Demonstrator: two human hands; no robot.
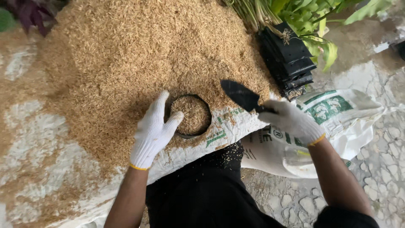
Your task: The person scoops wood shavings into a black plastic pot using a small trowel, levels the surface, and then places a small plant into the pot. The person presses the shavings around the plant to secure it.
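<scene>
Gloved left hand [152, 133] cupping round husk-filled pot [191, 115]; right hand [291, 120] gripping black trowel [241, 96]

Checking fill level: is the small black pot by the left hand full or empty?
Full: the black pot, steadied by the left hand, holds rice husks nearly up to its rim.

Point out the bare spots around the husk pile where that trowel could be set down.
Bare paving lies right of the white sack. Pale sheet shows left of the husk pile. Crowded: the filled pot, left hand, stacked black bags.
</scene>
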